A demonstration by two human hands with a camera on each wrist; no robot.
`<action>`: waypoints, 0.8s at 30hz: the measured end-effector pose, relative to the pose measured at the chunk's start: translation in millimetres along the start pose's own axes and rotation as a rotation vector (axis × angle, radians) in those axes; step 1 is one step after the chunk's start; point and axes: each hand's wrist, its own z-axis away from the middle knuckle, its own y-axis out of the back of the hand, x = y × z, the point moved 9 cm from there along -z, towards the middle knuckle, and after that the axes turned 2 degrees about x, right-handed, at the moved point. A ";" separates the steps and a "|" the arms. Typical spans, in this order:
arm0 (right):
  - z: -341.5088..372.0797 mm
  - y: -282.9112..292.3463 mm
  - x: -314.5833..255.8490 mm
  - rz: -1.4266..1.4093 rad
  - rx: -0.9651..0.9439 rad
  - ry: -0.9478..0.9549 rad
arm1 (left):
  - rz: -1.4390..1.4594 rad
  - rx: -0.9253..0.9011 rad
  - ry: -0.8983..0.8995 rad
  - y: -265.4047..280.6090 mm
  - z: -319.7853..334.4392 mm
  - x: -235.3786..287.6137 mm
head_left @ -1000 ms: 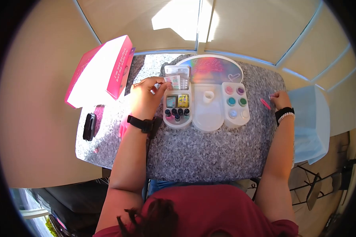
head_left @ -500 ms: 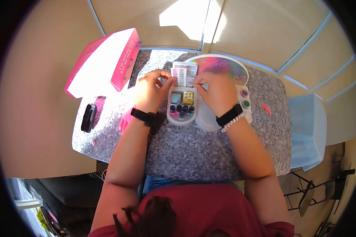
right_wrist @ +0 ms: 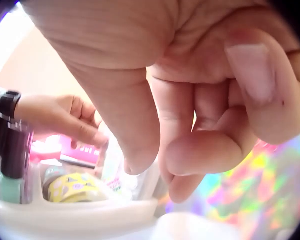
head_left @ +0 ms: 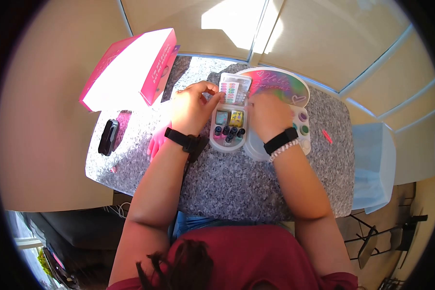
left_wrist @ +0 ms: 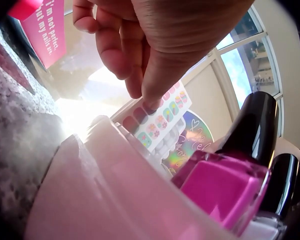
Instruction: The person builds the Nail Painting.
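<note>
Between thumb and fingers, my left hand pinches a white sheet of nail stickers, printed with rows of colourful nail shapes. It holds the sheet upright in front of the clear plastic tray at the back of the case. My right hand hovers over the case's middle section, fingers loosely bent and nothing visible between them in the right wrist view. Several nail polish bottles with black caps fill the front of the left compartment. Behind them sit a teal item and a yellow patterned roll.
A pink-and-white box stands at the back left. Near it lie a black case and a pink hand-shaped item. Coloured pots sit right, partly hidden, below the iridescent lid. A pink stick lies further right.
My right hand has come from beside the pink stick at the table's right side to over the case. My left hand keeps its pinch on the sticker sheet, which now faces up more fully.
</note>
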 end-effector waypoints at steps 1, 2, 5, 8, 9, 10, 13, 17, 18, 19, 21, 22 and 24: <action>5.1 9.2 8.0 0.043 0.025 -0.039 | 0.000 -0.001 -0.003 1.1 -0.6 0.7; 17.4 30.8 15.8 -0.062 0.131 -0.003 | 0.002 -0.004 0.006 2.1 -0.5 0.7; 42.5 72.0 88.7 -0.303 0.214 -0.182 | 0.017 -0.019 0.028 4.8 -2.1 1.9; 76.5 86.1 196.7 -0.194 0.176 -0.470 | 0.043 -0.030 0.031 8.7 -1.1 0.9; 89.2 76.1 238.6 -0.185 0.173 -0.476 | 0.061 -0.034 0.008 9.6 -1.2 2.5; 101.2 58.6 278.5 -0.045 0.131 -0.448 | 0.057 -0.072 0.020 7.8 -0.9 1.1; 119.9 30.8 313.6 0.089 0.060 -0.442 | -0.090 -0.141 -0.005 8.5 2.8 5.5; 125.3 2.9 339.3 -0.007 -0.071 -0.581 | -0.074 -0.085 0.051 33.6 12.3 6.6; 126.8 -0.2 342.5 -0.020 -0.073 -0.583 | -0.063 -0.052 0.086 42.2 17.9 6.0; 125.8 0.2 343.5 -0.026 -0.074 -0.575 | -0.075 -0.054 0.081 48.4 25.0 8.4; 125.8 6.6 333.9 -0.043 -0.080 -0.567 | -0.027 0.017 0.110 69.0 45.1 8.9; 122.9 23.4 316.1 -0.087 0.004 -0.530 | -0.060 0.032 0.078 77.5 55.2 12.4; 116.4 61.9 259.6 -0.256 0.151 -0.410 | -0.195 0.067 0.073 95.6 73.4 16.9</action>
